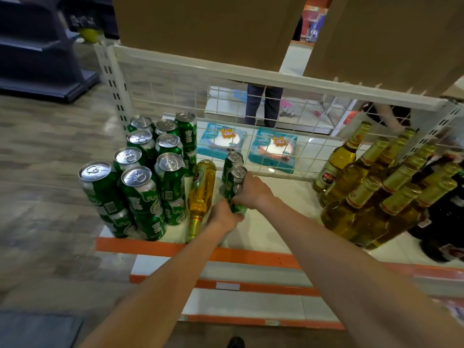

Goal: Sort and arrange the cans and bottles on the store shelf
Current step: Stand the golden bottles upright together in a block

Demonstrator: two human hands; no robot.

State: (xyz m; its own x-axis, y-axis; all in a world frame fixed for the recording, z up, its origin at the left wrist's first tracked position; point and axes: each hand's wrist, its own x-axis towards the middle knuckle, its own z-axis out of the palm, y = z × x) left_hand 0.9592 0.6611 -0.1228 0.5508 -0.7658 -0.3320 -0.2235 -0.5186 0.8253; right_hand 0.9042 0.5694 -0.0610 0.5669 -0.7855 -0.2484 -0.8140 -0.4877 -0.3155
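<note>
Several green cans (140,172) stand in rows on the left of the white shelf (283,194). A yellow bottle (202,194) lies on its side beside them, neck toward me. At the shelf's middle, both hands hold green cans: my right hand (253,190) is wrapped around an upright green can (237,178) near its top, and my left hand (223,214) grips a can at its base. Another green can (233,159) stands just behind. Several yellow bottles (381,189) stand grouped on the right.
A white wire-mesh back panel (251,96) closes the shelf's far side. Two blue packages (272,149) lie behind it. Dark bottles (447,222) stand at the far right. The shelf's orange front edge (175,249) runs below. A person's legs (263,104) show beyond the mesh.
</note>
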